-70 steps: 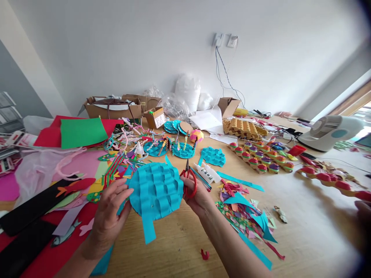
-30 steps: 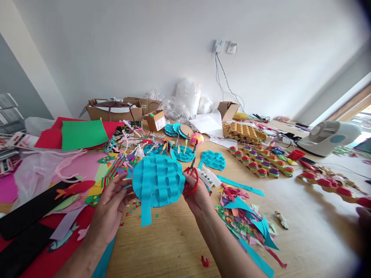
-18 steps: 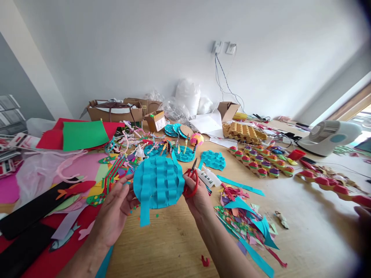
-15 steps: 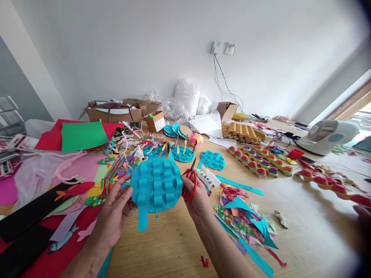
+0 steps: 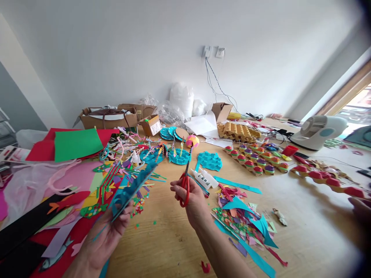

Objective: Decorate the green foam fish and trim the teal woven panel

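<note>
My left hand grips a round blue paper disc by its lower edge. The disc is tilted nearly edge-on to me, and its curled paper strips are partly hidden. In my right hand is a pair of red-handled scissors, fingers closed around the handles, blades pointing up and away. Beyond the scissors lie white glue bottles and another blue disc with paper loops. A further blue disc carries twisted coloured pieces.
Paper scraps and blue strips lie to the right. Painted egg-carton strips, a white fan and part of another person's hand are farther right. Coloured paper and cut-out fish cover the left; cardboard boxes stand behind.
My left hand has turned the blue disc from facing me to nearly edge-on and moved it left. My right hand has come away from the disc's edge, still holding the scissors.
</note>
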### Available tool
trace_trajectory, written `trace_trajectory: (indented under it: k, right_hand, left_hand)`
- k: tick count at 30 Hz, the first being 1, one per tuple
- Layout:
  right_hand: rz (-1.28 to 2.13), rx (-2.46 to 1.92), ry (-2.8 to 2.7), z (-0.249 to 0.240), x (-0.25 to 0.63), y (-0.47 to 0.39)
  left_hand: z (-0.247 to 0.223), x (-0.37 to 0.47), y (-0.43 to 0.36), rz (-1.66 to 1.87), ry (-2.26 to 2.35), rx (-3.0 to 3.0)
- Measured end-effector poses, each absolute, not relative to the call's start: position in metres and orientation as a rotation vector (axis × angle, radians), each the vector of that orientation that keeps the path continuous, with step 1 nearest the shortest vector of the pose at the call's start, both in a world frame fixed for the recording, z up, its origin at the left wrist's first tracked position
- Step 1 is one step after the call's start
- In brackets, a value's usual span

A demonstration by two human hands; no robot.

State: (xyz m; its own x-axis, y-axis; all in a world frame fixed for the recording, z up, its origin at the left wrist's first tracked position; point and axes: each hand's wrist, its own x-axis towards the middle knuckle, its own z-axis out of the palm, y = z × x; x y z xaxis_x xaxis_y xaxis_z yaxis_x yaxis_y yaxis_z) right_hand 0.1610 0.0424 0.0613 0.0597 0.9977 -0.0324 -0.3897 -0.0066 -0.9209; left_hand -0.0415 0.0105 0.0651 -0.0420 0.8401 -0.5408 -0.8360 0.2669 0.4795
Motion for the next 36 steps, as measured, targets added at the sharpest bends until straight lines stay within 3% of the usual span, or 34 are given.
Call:
trace_trajectory:
  k: [8,21,36]
  right_hand:
    - [1.446,-0.9,-0.822,0.054,0.143,0.051]
    - [1.455,-0.705,-0.764,0.069,0.136,0.048]
    - [1.337,-0.832,-1.038,0.083,0.13,0.028]
  left_hand:
    - [0.057,-0.031,0.0,1.22,0.644,-0.204]
    - [0.072,-0.012,-0.007,1.186,0.721,-0.332]
    - [0.037,-0.012,-0.007,1.467,0.975,0.277]
